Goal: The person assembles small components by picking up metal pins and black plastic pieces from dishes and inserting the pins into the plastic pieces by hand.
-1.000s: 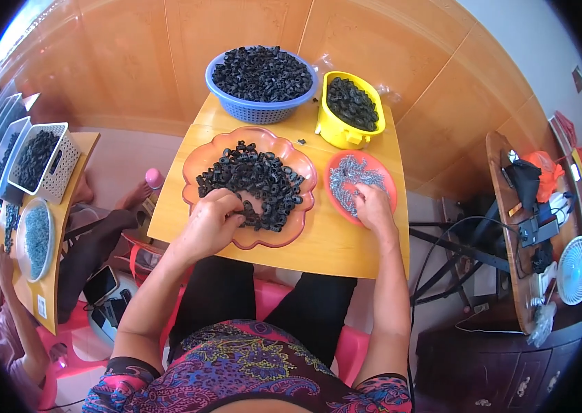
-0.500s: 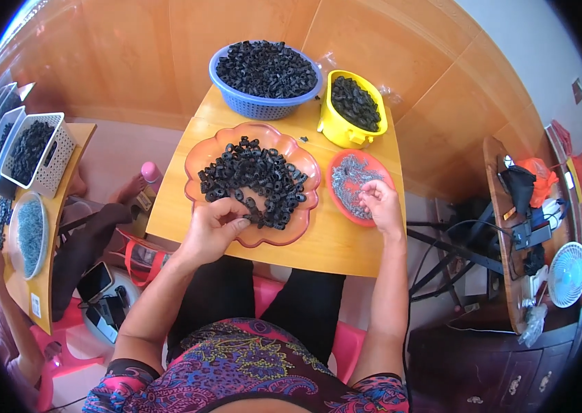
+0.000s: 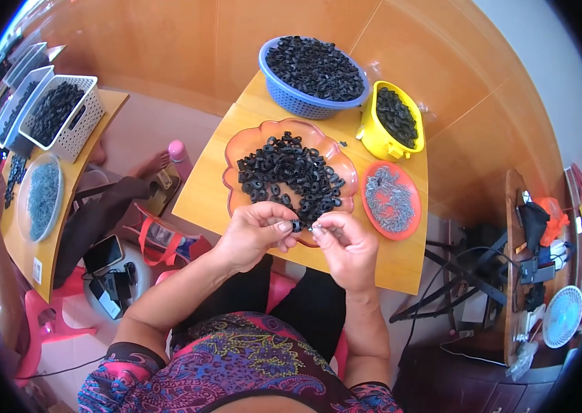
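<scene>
Over the near rim of a scalloped orange tray (image 3: 237,146), my two hands are close together. My left hand (image 3: 258,234) pinches a small black plastic part (image 3: 296,226) between thumb and fingertips. Right beside it, my right hand (image 3: 347,249) is closed in a pinch on a tiny silvery metal piece (image 3: 312,228), too small to make out fully. Loose black plastic parts (image 3: 291,168) are heaped in the tray. To the right, a red oval plate (image 3: 409,227) carries many small grey metal pieces (image 3: 389,196).
Behind the tray stand a blue basket (image 3: 305,104) and a yellow basket (image 3: 375,140), both full of black parts. At left, another person's arm (image 3: 3,275) is by a second table (image 3: 91,155) with a white basket (image 3: 88,124). A small fan (image 3: 563,316) is at right.
My right hand has come from the red plate over to my left hand at the tray's near edge. The whole view has turned, shifting the table rightward in the picture.
</scene>
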A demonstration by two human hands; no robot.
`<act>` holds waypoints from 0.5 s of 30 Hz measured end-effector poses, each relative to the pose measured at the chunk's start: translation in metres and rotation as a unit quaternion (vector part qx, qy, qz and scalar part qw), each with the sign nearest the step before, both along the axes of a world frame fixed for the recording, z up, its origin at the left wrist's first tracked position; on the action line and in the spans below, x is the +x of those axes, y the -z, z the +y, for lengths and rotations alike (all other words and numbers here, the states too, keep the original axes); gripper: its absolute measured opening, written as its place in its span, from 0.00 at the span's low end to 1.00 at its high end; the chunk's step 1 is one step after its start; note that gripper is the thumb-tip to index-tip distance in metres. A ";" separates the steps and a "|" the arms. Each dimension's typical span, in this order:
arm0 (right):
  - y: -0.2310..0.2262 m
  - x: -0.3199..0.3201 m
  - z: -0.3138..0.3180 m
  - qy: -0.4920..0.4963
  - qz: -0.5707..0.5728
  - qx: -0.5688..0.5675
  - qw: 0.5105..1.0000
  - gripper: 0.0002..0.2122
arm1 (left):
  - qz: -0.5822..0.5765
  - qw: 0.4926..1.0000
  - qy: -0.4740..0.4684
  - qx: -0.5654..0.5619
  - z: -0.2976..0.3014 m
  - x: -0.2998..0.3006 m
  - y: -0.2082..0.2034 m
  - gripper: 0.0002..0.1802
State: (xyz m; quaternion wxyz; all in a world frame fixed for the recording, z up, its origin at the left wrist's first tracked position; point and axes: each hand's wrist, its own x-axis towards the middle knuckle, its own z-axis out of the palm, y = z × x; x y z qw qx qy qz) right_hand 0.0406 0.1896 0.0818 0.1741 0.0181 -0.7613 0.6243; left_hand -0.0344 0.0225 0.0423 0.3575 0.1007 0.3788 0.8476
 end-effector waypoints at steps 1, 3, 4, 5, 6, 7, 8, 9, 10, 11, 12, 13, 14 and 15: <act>-0.002 0.000 -0.006 -0.003 0.000 0.004 1.000 0.05 | -0.001 1.000 -0.003 0.000 -0.001 0.001 -0.001 0.07; 0.001 0.000 -0.012 0.007 0.007 0.029 1.000 0.05 | 0.021 0.999 -0.010 -0.031 -0.002 0.004 -0.005 0.07; 0.002 0.001 -0.014 0.021 0.014 0.054 0.998 0.05 | 0.019 0.999 -0.013 -0.031 -0.002 0.006 -0.003 0.07; 0.002 0.002 -0.016 0.018 0.012 0.053 0.998 0.05 | 0.037 0.999 -0.013 -0.038 -0.002 0.009 0.001 0.07; 0.000 0.003 -0.017 0.029 0.048 0.125 0.991 0.05 | 0.054 0.997 -0.011 -0.044 -0.001 0.012 0.003 0.07; -0.001 0.005 -0.018 0.040 0.083 0.195 0.976 0.06 | 0.060 0.997 -0.014 -0.055 -0.001 0.016 0.003 0.07; -0.002 0.009 -0.021 0.041 0.096 0.211 0.972 0.07 | 0.048 0.998 -0.009 -0.049 -0.001 0.020 0.008 0.07; -0.003 0.013 -0.024 0.032 0.086 0.238 0.967 0.07 | 0.036 0.998 -0.007 -0.045 -0.002 0.024 0.014 0.07; -0.003 0.017 -0.026 0.025 0.077 0.264 0.961 0.07 | 0.028 0.998 -0.007 -0.061 -0.004 0.028 0.014 0.07; -0.001 0.020 -0.025 0.010 0.084 0.300 0.950 0.09 | 0.008 0.999 -0.007 -0.048 -0.005 0.033 0.018 0.07; -0.002 0.023 -0.026 0.009 0.083 0.299 0.951 0.09 | -0.013 0.999 -0.006 -0.035 -0.006 0.037 0.021 0.06; -0.005 0.025 -0.028 -0.004 0.072 0.318 0.945 0.11 | -0.047 0.999 -0.004 -0.016 -0.009 0.039 0.022 0.06; -0.006 0.027 -0.029 -0.017 0.061 0.337 0.939 0.12 | -0.048 0.999 -0.005 -0.017 -0.012 0.040 0.025 0.06; -0.006 0.031 -0.026 -0.028 0.039 0.329 0.943 0.15 | -0.082 0.996 0.015 0.015 -0.015 0.040 0.028 0.07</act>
